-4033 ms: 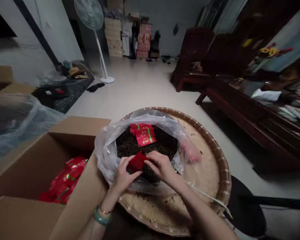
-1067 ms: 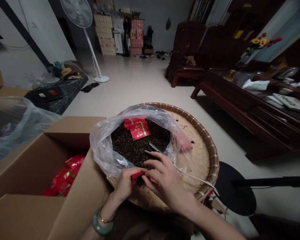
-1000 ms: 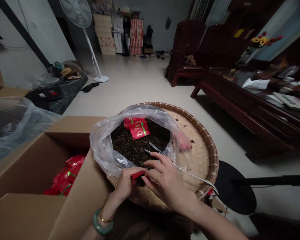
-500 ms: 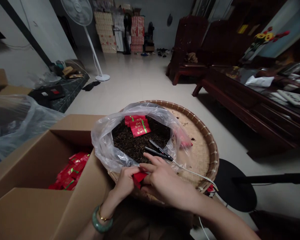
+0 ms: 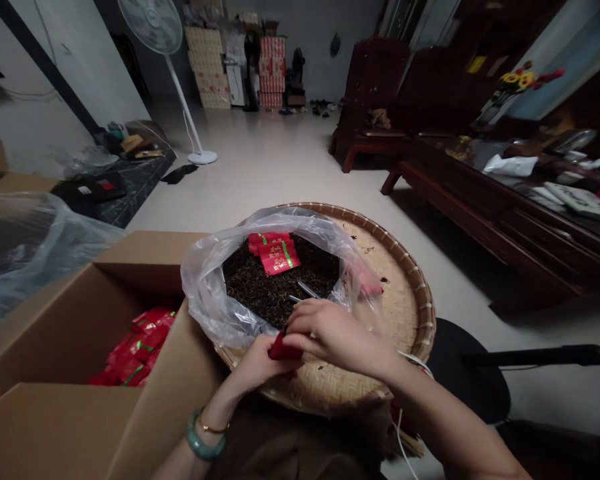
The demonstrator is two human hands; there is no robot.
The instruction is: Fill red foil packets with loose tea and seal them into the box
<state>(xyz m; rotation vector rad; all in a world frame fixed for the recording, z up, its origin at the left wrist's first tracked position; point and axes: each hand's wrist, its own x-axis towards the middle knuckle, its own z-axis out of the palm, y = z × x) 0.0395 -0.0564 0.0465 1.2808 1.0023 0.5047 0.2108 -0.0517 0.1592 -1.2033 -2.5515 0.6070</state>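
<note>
A small red packet [image 5: 283, 348] is held in my left hand [image 5: 257, 363], low over the near part of the round woven bamboo tray [image 5: 347, 383]. My right hand [image 5: 330, 333] has its thumb and curled fingers pinched at the packet's upper edge. Just beyond them, a clear plastic bag [image 5: 205, 293] stands open with dark loose tea leaves [image 5: 255, 287] inside. Several flat red packets [image 5: 279, 257] with gold print and green strips lie on the leaves. The two tips of a flat iron [image 5: 307, 289] show behind my right hand, which hides its body.
To the left, an open cardboard box [image 5: 55, 333] contains many red packets [image 5: 140, 350]. A white cord [image 5: 400, 427] hangs over the tray's right side near a black round base [image 5: 470, 373]. Farther off are a standing fan [image 5: 185, 113] and a dark wooden table [image 5: 480, 200].
My right hand's fingers have curled in at the packet, now covering most of the flat iron. The packet has risen slightly and moved right with my left hand. The view has shifted a little.
</note>
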